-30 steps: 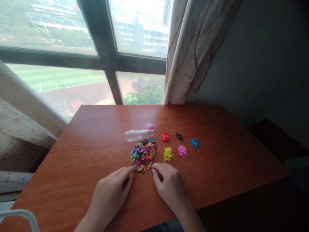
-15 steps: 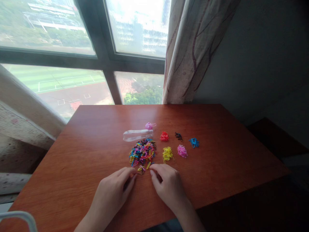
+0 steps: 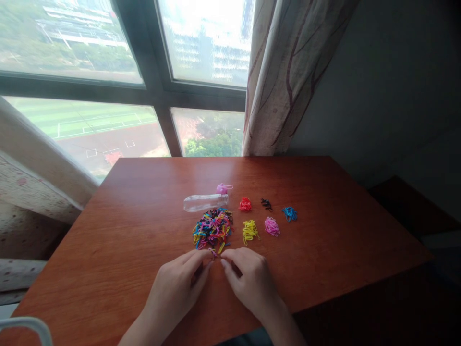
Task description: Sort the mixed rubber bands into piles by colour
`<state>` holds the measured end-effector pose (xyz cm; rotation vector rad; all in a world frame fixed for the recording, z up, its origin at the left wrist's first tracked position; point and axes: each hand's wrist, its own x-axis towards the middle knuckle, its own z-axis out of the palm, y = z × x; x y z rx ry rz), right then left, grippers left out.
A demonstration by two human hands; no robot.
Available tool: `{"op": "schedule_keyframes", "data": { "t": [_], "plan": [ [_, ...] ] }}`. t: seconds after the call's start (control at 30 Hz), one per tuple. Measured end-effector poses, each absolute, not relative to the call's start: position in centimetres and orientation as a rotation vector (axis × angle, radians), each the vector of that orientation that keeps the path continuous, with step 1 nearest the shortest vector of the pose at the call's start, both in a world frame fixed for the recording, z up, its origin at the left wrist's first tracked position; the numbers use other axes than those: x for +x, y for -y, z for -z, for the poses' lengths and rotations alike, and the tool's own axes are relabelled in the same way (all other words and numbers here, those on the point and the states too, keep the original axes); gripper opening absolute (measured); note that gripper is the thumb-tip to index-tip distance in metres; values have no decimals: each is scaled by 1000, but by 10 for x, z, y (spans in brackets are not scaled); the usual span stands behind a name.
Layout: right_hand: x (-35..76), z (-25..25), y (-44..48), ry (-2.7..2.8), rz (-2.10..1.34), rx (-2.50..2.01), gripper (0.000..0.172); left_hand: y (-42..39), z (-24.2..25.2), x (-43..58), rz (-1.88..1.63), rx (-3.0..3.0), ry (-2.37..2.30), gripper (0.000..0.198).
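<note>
A thin dark rubber band (image 3: 217, 258) spans the small gap between my hands. My left hand (image 3: 182, 282) pinches its left end between thumb and index finger. At its right end the fingertips of my right hand (image 3: 250, 276) are closed on it. Just beyond my fingers lies a mixed pile of coloured rubber bands (image 3: 213, 227), with a few loose ones, one of them yellow (image 3: 221, 248), at its near edge. To the right sit sorted heaps of yellow bands (image 3: 250, 232), pink bands (image 3: 272, 226), red bands (image 3: 245, 204), black bands (image 3: 266, 204) and blue bands (image 3: 289, 214).
Behind the pile a clear plastic bottle (image 3: 205, 203) lies on its side, with a pink cap (image 3: 223, 189) by its mouth. The wooden table (image 3: 342, 230) reaches to the window and curtain (image 3: 273, 81). A white curved bar (image 3: 32, 323) shows at lower left.
My left hand has shifted right, covering a loose yellow band, and my right hand has come slightly nearer. The fingertips of my right hand now meet the dark band.
</note>
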<state>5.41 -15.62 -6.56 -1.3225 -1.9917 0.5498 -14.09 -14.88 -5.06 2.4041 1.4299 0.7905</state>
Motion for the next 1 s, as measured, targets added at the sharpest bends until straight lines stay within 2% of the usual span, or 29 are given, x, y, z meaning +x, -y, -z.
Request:
{"op": "schedule_keyframes", "data": {
  "t": [0.13, 0.37, 0.7, 1.0],
  "plan": [
    [82, 63, 136, 1905, -417, -1393, 17, 150, 56, -143, -780, 2398, -1426, 18],
    [158, 50, 65, 1851, -132, -1775, 18, 151, 59, -144, -804, 2387, -1435, 19],
    [170, 55, 49, 1900, -112, -1805, 20, 152, 60, -144, -749, 2361, -1439, 19],
    [134, 51, 94, 1833, -261, -1607, 21, 153, 58, -142, -717, 2348, -1477, 20]
  ]
}}
